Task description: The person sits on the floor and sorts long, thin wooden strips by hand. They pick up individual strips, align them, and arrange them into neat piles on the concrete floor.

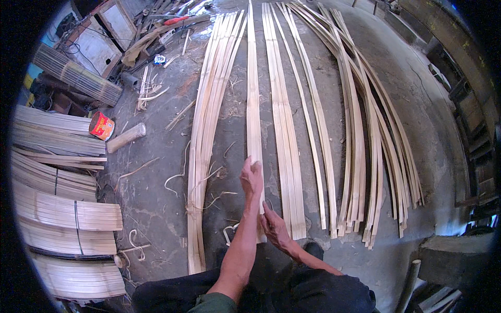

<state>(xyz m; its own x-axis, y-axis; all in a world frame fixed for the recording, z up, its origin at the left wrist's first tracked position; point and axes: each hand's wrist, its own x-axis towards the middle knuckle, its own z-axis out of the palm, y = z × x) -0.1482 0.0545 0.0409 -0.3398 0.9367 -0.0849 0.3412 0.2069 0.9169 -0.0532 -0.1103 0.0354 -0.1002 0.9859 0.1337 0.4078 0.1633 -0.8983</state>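
Observation:
A long, pale bundle of bamboo strips (253, 115) runs straight ahead of me, its near end by my knees. Wrapped round its left side, my left hand (251, 178) is closed on it, thumb on top. Lower down, my right hand (275, 228) grips the right edge close to the near end; its fingertips are partly hidden. Just right of this bundle lies a flat row of similar strips (284, 156). Another long group of strips (206, 130) lies to the left.
Two thin strips (313, 135) and crossing piles of strips (360, 141) spread over the floor at right. Tied strip bundles (68, 208) are stacked at left, near a red tin (102, 126) and a short bamboo piece (126, 137). Shavings (216, 198) litter the concrete.

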